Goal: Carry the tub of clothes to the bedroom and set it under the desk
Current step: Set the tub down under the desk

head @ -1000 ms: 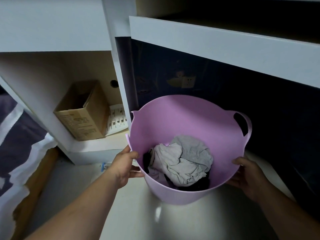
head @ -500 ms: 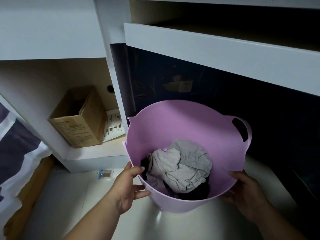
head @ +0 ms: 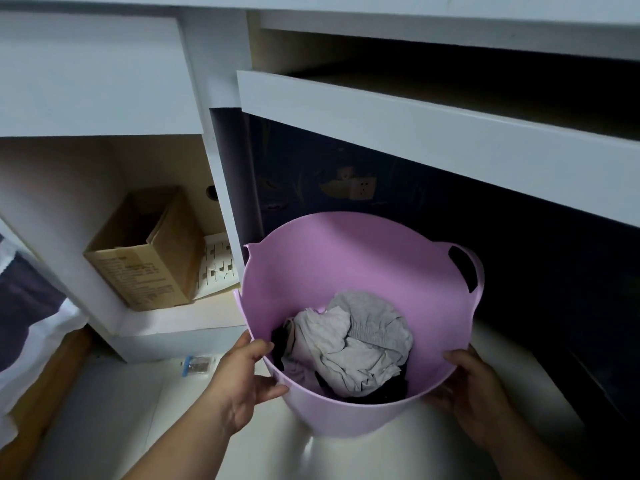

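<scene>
A lilac plastic tub (head: 332, 258) with two side handles stands on the pale floor at the mouth of the dark space under the white desk (head: 433, 129). Crumpled grey and dark clothes (head: 349, 344) lie in its bottom. My left hand (head: 242, 379) grips the tub's near-left rim, thumb inside. On the near-right side my right hand (head: 474, 386) holds the tub's outer wall. The tub leans slightly toward me.
Left of the desk opening, a white shelf compartment (head: 166, 323) holds a cardboard box (head: 145, 251) and a white perforated item (head: 218, 265). A small clear packet (head: 197, 365) lies on the floor. Bedding (head: 24, 306) and a wooden bed edge sit at far left. A wall socket (head: 362, 188) shows behind.
The tub has shifted a little forward toward the desk opening, and both hands have slid back toward the near rim. My view has tilted up slightly.
</scene>
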Demonstrator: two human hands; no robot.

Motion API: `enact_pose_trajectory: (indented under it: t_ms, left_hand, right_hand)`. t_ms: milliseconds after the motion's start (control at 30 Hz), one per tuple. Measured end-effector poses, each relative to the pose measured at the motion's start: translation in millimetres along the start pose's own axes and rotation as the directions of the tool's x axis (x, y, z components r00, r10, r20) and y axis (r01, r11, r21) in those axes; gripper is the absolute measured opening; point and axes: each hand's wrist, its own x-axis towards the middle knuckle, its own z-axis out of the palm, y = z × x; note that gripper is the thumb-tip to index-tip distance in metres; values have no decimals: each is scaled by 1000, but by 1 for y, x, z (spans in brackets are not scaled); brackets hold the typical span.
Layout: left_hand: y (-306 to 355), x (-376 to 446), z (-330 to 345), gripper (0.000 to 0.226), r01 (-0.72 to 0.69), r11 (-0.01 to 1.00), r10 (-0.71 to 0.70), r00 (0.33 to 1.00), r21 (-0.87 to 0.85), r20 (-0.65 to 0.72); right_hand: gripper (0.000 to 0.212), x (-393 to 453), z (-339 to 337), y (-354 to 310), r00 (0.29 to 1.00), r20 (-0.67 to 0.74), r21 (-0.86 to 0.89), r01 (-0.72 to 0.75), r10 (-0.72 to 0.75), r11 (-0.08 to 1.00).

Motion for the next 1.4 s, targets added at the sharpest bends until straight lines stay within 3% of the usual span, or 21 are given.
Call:
enact_pose_trajectory:
  t_ms: [1133, 1400]
  left_hand:
    - [28, 28, 11, 27, -34, 998, 38, 996, 53, -79]
    - [32, 36, 10, 35, -31, 998, 35, 997, 52, -75]
  right_hand:
    - [41, 57, 15, -5, 1000, 25, -2, -12, 12, 1000]
    - [40, 67, 18, -4, 999, 53, 13, -13, 13, 1000]
